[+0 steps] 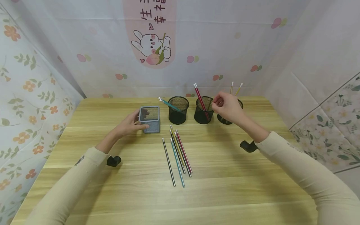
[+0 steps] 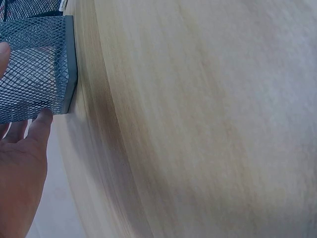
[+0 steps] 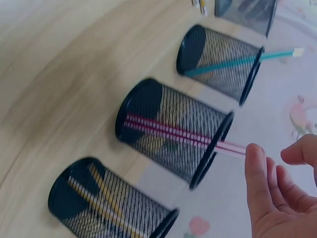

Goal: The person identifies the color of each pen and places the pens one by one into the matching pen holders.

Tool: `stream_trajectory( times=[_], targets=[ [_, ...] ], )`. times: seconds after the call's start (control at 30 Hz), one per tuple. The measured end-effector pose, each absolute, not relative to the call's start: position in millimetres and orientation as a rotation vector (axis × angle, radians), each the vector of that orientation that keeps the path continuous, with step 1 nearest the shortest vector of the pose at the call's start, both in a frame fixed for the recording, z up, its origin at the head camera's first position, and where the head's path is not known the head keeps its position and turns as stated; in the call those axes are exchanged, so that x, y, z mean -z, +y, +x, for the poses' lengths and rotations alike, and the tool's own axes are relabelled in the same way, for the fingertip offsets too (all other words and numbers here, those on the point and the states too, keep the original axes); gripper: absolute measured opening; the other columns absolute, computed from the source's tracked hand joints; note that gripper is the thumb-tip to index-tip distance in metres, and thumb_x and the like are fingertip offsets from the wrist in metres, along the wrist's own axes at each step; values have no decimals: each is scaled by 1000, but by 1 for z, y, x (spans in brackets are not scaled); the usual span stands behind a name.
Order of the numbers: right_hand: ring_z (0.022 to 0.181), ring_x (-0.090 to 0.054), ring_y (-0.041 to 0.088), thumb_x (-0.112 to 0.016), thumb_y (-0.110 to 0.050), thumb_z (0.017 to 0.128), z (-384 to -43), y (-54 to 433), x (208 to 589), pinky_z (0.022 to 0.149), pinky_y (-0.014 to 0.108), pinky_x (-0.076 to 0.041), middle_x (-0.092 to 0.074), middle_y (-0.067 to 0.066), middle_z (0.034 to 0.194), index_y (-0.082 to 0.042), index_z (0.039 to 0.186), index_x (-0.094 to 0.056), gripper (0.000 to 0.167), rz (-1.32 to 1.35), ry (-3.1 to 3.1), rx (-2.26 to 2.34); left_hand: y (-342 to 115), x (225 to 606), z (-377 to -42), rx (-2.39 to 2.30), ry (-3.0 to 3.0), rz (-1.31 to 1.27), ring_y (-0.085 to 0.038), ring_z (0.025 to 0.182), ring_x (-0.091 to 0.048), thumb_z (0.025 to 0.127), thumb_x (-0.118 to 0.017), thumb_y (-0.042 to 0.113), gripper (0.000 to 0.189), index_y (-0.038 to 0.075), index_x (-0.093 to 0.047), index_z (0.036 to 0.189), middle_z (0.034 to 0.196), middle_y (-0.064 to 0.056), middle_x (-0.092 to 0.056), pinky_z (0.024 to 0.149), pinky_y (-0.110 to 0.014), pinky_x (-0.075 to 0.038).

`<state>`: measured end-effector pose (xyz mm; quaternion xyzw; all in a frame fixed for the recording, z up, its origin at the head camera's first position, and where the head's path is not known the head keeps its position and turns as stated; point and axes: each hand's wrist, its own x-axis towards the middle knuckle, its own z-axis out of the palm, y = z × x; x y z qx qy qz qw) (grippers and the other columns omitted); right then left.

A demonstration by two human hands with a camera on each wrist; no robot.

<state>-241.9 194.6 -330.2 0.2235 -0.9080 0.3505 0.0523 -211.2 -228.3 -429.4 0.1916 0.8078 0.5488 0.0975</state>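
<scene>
My left hand point(image 1: 126, 125) grips a grey square mesh pen holder point(image 1: 153, 127), its thumb on the near face and its fingers around the far left side. The holder stands at the left of three black round mesh cups. Above and between the middle cup point(image 1: 200, 118) and the right cup point(image 1: 224, 121), my right hand point(image 1: 228, 107) hovers with fingers loosely bent and nothing between them. In the right wrist view, a gap shows between thumb and forefinger. Red pencils point(image 1: 199, 94) lean in the middle cup. Teal pencils point(image 1: 171, 105) rest in the left cup point(image 1: 177, 117), yellow ones point(image 1: 238, 89) in the right.
Several loose pencils point(image 1: 180, 153) in black, teal, yellow and red lie on the wooden table point(image 1: 126, 193) in front of the cups. A patterned curtain point(image 1: 107, 47) hangs behind the table. Small black objects point(image 1: 113, 161) show beside the sleeves.
</scene>
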Motion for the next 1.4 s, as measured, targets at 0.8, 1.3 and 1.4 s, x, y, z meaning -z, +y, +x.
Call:
stream_trajectory(
  times=[0.8, 1.3, 1.4],
  targets=[
    [78, -63, 20, -68, -7, 93, -229, 156, 354, 69, 36, -54, -65, 8, 87, -2, 96, -62, 8, 805, -2923, -1067, -229, 429, -211, -1620, 2392, 577, -47, 140, -36, 94, -74, 3, 66, -6, -38, 148, 149, -27, -41, 115, -58, -27],
    [75, -64, 19, -69, -5, 89, -224, 141, 374, 70, 36, -54, -66, 4, 82, -2, 95, -63, 9, 882, -2958, -1014, -229, 430, -212, -1621, 2387, 573, -47, 139, -37, 94, -73, 2, 66, -6, -37, 148, 149, -27, -41, 115, -58, -27],
    [72, -62, 16, -70, -7, 89, -224, 137, 380, 69, 34, -53, -66, 2, 80, -3, 94, -63, 10, 898, -2975, -978, -228, 429, -212, -1615, 2392, 572, -48, 140, -36, 94, -73, 2, 67, -6, -37, 149, 150, -27, -40, 115, -59, -27]
  ],
)
